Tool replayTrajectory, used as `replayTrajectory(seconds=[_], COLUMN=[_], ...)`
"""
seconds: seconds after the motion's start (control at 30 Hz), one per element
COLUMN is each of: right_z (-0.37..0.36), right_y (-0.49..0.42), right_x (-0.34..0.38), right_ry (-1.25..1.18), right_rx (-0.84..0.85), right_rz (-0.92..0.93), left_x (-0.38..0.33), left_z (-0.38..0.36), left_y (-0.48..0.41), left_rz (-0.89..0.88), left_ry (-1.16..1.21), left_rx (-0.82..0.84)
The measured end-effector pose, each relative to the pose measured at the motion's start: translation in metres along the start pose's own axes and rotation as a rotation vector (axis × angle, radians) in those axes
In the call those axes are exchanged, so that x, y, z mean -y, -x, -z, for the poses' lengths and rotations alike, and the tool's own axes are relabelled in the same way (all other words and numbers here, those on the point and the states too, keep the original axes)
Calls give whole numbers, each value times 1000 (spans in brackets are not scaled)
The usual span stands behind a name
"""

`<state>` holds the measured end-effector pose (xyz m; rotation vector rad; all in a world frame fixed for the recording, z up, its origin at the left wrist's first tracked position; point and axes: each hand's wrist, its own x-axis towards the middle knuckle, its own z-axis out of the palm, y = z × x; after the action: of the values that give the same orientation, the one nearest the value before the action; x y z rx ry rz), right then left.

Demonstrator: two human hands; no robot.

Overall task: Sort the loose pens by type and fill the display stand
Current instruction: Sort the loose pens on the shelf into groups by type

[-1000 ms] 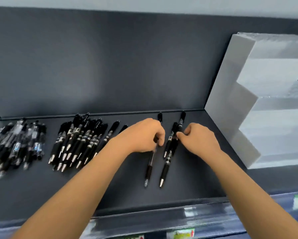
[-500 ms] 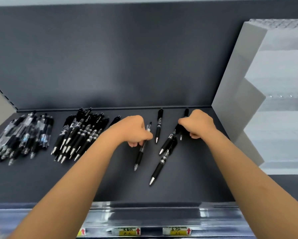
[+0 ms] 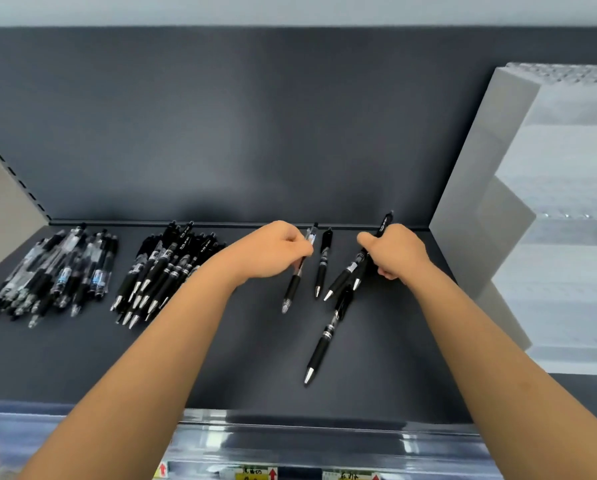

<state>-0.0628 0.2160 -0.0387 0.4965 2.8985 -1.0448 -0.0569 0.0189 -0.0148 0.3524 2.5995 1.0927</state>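
Observation:
My left hand (image 3: 273,249) pinches a clear-barrelled pen (image 3: 294,284) with a black grip, its tip pointing toward me. My right hand (image 3: 395,252) grips two black pens (image 3: 345,277), one sticking up past my thumb. A loose black pen (image 3: 323,263) lies between my hands on the dark shelf (image 3: 238,358). Another black pen (image 3: 326,336) lies nearer the front. Further left sit a pile of black pens (image 3: 162,271) and a pile of clear pens (image 3: 54,275). The white stepped display stand (image 3: 546,216) stands at the right.
The shelf's dark back wall (image 3: 255,133) rises just behind the pens. A clear price rail (image 3: 324,441) with yellow labels runs along the front edge. A perforated upright (image 3: 10,171) bounds the left side.
My left hand has lifted the clear pen slightly and moved it toward the back. My right hand has closed tighter round its pens. The view has shifted a little.

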Motion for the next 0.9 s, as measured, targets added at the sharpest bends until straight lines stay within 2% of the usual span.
replayTrajectory(seconds=[0.07, 0.13, 0.23, 0.33, 0.47, 0.63, 0.77, 0.9], right_z=[9, 14, 6, -17, -55, -109, -161, -203], right_y=[5, 15, 40, 60, 76, 88, 96, 100], right_x=[11, 32, 65, 89, 124, 189, 245, 280], right_ry=[-62, -209, -590, -707, -677, -578, -453, -351], right_rx=[-96, -82, 235, 442, 522, 529, 499, 466], right_rz=[102, 205, 209, 189, 219, 231, 223, 172], left_x=[3, 5, 14, 37, 81, 167, 230, 264], left_z=[6, 14, 32, 60, 114, 196, 242, 257], left_y=[5, 16, 36, 57, 80, 95, 90, 84], left_rz=[-13, -46, -58, -24, 55, 232, 302, 249], left_ry=[98, 175, 232, 208, 90, -175, -283, -251], left_rx=[-15, -43, -96, -154, -308, -456, -384, -267])
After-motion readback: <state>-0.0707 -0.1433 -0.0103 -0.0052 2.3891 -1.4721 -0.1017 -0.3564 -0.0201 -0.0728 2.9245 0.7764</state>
